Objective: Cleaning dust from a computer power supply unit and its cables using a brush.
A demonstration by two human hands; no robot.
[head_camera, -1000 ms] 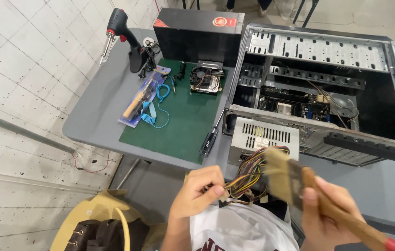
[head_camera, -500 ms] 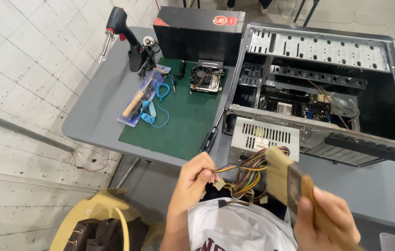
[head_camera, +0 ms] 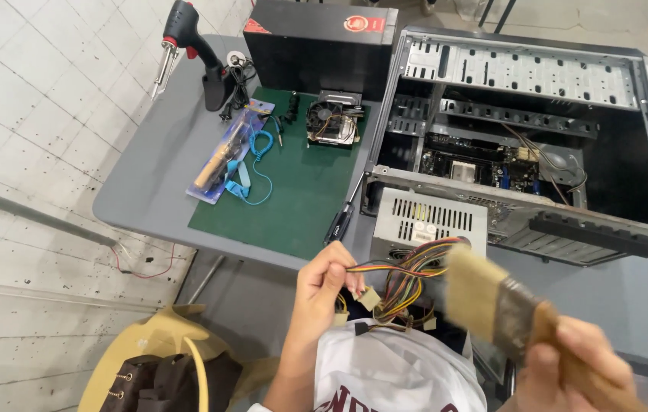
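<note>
At the near edge of the desk, we see the left hand pinching a bundle of coloured cables that runs out of a grey power supply unit, its grip pressed together around the wires just beside a pale connector. The right hand, low at the near right corner, has its grip wrapped shut on the wooden handle of a wide paintbrush, whose blurred pale bristles lie against the cables and just in front of the power supply unit. That unit sits at the near edge of the desk, touching the front of an open computer case that fills the right half of the desk. To its left lies a green mat, carrying a cooler fan, a packaged tool with a blue coiled cord and a screwdriver along its right edge. A black box stands at the far edge, with a soldering gun near the far left corner.
</note>
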